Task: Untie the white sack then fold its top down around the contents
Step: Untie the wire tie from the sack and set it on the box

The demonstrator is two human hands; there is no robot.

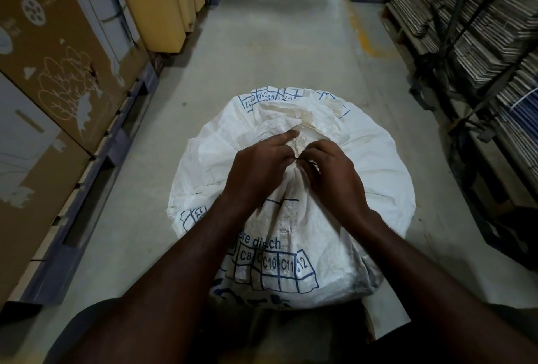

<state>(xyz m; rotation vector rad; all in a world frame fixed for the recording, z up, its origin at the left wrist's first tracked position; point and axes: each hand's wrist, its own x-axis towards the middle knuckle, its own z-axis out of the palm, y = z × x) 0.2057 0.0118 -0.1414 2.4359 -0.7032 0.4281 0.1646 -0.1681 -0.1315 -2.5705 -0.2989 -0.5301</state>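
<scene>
1. A large white sack (291, 189) sits on the grey concrete floor (276, 43) of a narrow aisle, directly in front of the person and between their forearms.
2. The sack stands upright and bulges round; its long axis runs floor to top, and its gathered neck (294, 171) points up toward the camera.
3. Blue grid markings with labels such as C8, C10 and C11 show on the near side, and a matching grid shows on the far side.
4. The loose top of the fabric (300, 115) flops away from the person, beyond the tied neck.
5. The left hand (259, 171) rests on the neck, forefinger stretched forward onto the bunched cloth, thumb and other fingers closed at the tie.
6. The right hand (329, 171) pinches a thin dark tie (302, 161) at the neck, fingertips pressed together on it.
7. Cardboard boxes (58, 72) line the left of the aisle on blue pallets (96, 189); racks of stacked flat cardboard (480, 29) line the right.
</scene>
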